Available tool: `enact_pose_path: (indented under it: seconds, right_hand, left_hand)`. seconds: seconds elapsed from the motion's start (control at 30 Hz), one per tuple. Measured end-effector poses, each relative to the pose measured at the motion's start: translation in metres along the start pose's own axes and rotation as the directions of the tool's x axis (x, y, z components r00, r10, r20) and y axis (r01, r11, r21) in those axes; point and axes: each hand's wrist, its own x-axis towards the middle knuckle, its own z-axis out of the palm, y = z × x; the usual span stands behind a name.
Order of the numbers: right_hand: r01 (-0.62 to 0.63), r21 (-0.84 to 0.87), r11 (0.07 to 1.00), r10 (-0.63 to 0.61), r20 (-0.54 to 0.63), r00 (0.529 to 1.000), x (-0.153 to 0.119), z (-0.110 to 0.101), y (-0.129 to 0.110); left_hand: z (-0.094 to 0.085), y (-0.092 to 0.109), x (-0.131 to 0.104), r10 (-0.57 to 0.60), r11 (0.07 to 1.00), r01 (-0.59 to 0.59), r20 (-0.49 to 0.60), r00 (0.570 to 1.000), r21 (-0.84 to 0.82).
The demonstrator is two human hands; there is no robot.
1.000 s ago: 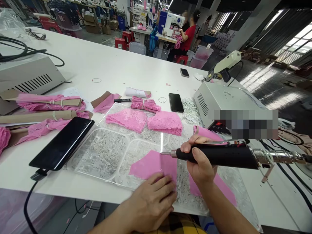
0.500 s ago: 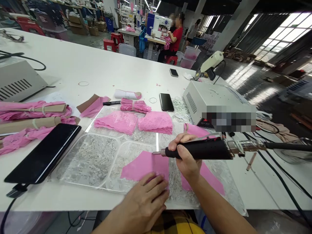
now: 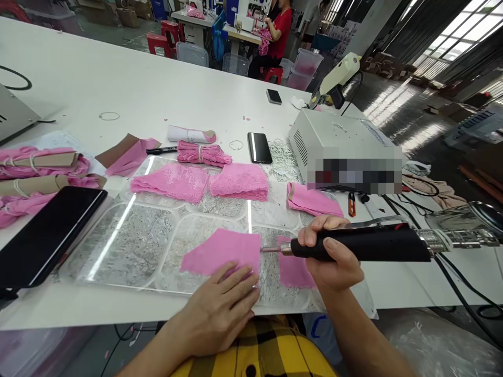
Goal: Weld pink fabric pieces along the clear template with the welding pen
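My left hand (image 3: 226,306) lies flat, its fingers outstretched over the lower right part of a pink fabric piece (image 3: 223,248). The fabric rests on a clear, grey-patterned mat (image 3: 135,241). Wrapped in my right hand (image 3: 334,262) is a black-handled tool (image 3: 377,242) with a thin metal tip, held almost level. Its tip is at the fabric's right edge; whether it touches cannot be made out. A second pink fabric piece (image 3: 296,272) lies to the right, partly hidden by the tool and my right hand. Two pink lace stacks (image 3: 171,181) (image 3: 239,181) are behind.
A grey equipment box (image 3: 341,139) stands at right, with orange snips (image 3: 351,204) in front. Phones (image 3: 259,148) (image 3: 51,233), a tied pink bundle (image 3: 202,153), a black pen (image 3: 162,150) and elastic loops (image 3: 283,159) surround the mat. Black cables (image 3: 463,293) run at right.
The tool in my right hand has moved right, from over the fabric's top edge to its right edge. My left hand stays on the fabric. The camera view has tilted down.
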Motion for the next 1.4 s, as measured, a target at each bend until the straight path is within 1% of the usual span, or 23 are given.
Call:
enact_pose_path:
  seconds: [0.3,0.53,0.83,1.0,1.13,1.4]
  right_hand:
    - [-0.027,-0.002,1.000,0.027,0.005,1.000,-0.001,0.001,0.001]
    - [-0.024,-0.057,0.998,0.026,0.024,0.999,-0.002,0.001,0.001]
    - [-0.031,-0.008,0.999,0.031,0.082,0.996,-0.002,-0.001,0.000]
    - [-0.046,-0.014,0.999,0.047,0.089,0.995,-0.008,-0.004,-0.006]
    - [-0.053,0.000,0.999,0.053,0.134,0.990,-0.015,-0.005,-0.010]
    - [-0.063,-0.035,0.997,0.068,0.152,0.986,-0.017,-0.003,-0.008]
  left_hand:
    - [-0.002,0.001,0.001,-0.010,1.000,0.010,0.041,0.999,0.017]
    - [-0.002,0.001,0.001,-0.019,1.000,0.018,0.042,0.999,0.020]
    - [-0.002,0.002,0.002,-0.007,1.000,0.006,0.027,1.000,0.024]
    - [-0.005,0.002,0.002,0.003,1.000,-0.004,0.034,0.999,0.015]
    - [-0.005,0.002,0.002,0.008,1.000,-0.009,0.037,0.999,0.014]
    - [-0.007,0.002,0.003,0.010,1.000,-0.011,0.048,0.999,0.020]
